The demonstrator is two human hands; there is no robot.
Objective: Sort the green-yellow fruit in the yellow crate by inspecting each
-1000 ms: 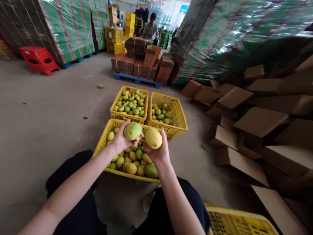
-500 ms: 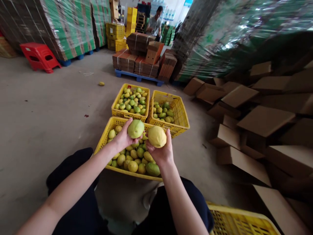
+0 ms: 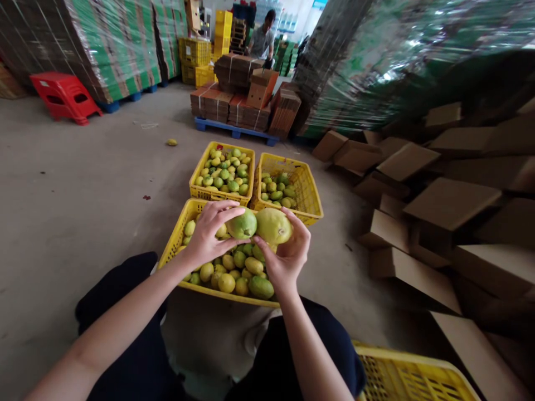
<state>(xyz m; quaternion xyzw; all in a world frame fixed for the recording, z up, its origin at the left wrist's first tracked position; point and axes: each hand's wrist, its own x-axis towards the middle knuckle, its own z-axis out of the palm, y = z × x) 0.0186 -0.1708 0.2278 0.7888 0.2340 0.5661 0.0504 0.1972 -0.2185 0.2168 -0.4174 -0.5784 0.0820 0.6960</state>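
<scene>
My left hand is closed round a green lemon, fingers over its top and thumb beneath. My right hand grips a yellowish lemon between thumb and fingers. The two fruits are side by side, touching or nearly so, above the near yellow crate. Green and yellow lemons fill that crate, partly hidden behind my hands and forearms.
Behind stand a full crate of lemons and a partly filled crate. Cardboard boxes crowd the right. Another yellow crate is at lower right. A red stool, a pallet of flattened cartons and a person are farther back.
Both hands have turned the lemons to show other sides and brought them closer together. My left hand has gone from holding its lemon from below to gripping it from above.
</scene>
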